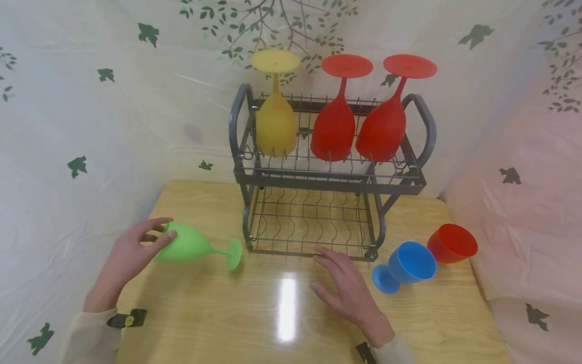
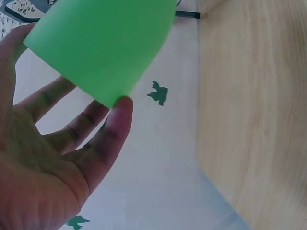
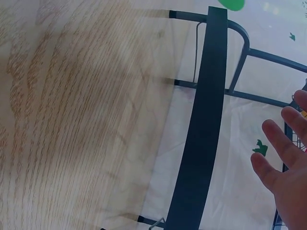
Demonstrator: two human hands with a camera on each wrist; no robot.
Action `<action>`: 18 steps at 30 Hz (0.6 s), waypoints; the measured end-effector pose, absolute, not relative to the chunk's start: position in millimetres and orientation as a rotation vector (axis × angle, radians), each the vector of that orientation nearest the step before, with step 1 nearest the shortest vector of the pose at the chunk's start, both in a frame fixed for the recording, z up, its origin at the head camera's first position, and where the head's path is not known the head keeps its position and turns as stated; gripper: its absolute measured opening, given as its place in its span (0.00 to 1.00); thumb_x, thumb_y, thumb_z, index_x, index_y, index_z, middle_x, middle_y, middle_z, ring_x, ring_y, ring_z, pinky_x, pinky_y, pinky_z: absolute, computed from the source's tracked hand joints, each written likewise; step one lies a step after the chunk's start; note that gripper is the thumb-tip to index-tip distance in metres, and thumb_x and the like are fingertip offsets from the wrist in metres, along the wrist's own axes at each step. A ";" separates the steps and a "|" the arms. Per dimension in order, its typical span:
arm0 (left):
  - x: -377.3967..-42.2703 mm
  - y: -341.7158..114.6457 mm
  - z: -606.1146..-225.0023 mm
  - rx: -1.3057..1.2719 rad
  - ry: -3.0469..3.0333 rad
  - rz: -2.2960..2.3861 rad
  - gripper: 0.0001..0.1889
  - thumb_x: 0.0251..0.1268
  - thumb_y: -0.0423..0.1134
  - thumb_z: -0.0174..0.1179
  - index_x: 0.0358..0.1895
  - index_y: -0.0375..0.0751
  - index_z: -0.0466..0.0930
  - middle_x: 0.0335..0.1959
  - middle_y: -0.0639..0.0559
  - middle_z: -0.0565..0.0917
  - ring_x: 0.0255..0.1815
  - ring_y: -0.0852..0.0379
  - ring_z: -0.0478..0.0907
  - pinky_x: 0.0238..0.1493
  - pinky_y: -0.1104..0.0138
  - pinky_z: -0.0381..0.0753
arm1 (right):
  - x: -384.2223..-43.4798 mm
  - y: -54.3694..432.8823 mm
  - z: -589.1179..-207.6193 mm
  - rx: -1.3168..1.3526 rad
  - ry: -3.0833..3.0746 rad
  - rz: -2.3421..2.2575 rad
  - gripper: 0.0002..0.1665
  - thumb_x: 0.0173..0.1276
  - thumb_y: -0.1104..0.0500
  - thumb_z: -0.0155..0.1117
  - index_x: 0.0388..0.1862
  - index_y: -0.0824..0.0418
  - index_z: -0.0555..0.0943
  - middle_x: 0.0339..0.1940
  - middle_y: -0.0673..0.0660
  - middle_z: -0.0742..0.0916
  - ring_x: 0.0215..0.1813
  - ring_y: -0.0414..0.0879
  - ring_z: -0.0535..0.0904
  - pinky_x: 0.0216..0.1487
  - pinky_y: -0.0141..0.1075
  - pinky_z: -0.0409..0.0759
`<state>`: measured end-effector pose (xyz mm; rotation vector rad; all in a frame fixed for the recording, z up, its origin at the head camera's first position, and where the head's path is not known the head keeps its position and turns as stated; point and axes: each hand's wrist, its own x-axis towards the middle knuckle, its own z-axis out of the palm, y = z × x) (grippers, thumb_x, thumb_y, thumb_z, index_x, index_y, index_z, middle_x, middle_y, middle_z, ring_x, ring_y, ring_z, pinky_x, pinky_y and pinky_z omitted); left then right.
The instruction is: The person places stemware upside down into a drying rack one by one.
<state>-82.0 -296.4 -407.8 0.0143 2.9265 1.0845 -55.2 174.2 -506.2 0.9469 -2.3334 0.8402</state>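
Note:
In the head view my left hand (image 1: 129, 253) grips a green plastic goblet (image 1: 188, 243) near its rim. The goblet lies sideways, with stem and foot pointing right toward the rack. The left wrist view shows the thumb and fingers on the rim edge of the green bowl (image 2: 105, 52). Just in front of the dark two-tier dish rack (image 1: 327, 184), my right hand (image 1: 343, 290) is over the table with fingers spread, holding nothing. In the right wrist view, that hand (image 3: 290, 184) appears beside the rack's dark front bar (image 3: 204, 120).
On the rack's upper tier, a yellow goblet (image 1: 276, 126) and two red goblets, one in the middle (image 1: 334, 131) and one at right (image 1: 382, 129), stand upside down. A blue goblet (image 1: 397, 270) and a red cup (image 1: 443, 247) lie tilted at the table's right.

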 end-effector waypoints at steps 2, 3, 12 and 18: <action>-82.1 -298.0 -410.7 0.005 2.881 1.107 0.31 0.78 0.55 0.57 0.74 0.39 0.72 0.61 0.30 0.79 0.57 0.28 0.80 0.39 0.57 0.84 | -55.1 174.2 -506.1 0.948 -2.328 0.836 0.37 0.81 0.35 0.47 0.64 0.65 0.79 0.72 0.61 0.78 0.68 0.58 0.76 0.68 0.50 0.72; -82.2 -298.6 -412.1 0.002 2.865 1.115 0.31 0.78 0.55 0.57 0.74 0.39 0.71 0.61 0.30 0.79 0.58 0.28 0.79 0.39 0.57 0.84 | -55.1 174.2 -506.1 0.949 -2.327 0.834 0.37 0.81 0.35 0.47 0.64 0.65 0.79 0.72 0.61 0.78 0.68 0.58 0.76 0.69 0.49 0.72; -84.6 -290.2 -422.7 0.042 2.721 1.274 0.28 0.82 0.54 0.52 0.76 0.43 0.70 0.65 0.32 0.77 0.60 0.33 0.80 0.41 0.63 0.85 | -53.7 176.0 -505.4 0.925 -2.358 0.831 0.38 0.81 0.34 0.46 0.65 0.64 0.79 0.72 0.63 0.79 0.68 0.58 0.76 0.68 0.53 0.73; -83.7 -283.5 -426.7 0.040 2.641 1.356 0.29 0.83 0.53 0.50 0.77 0.40 0.68 0.68 0.27 0.73 0.64 0.27 0.76 0.45 0.58 0.85 | -52.6 176.6 -503.4 0.914 -2.354 0.828 0.38 0.81 0.34 0.46 0.65 0.64 0.79 0.72 0.61 0.78 0.68 0.58 0.76 0.67 0.53 0.73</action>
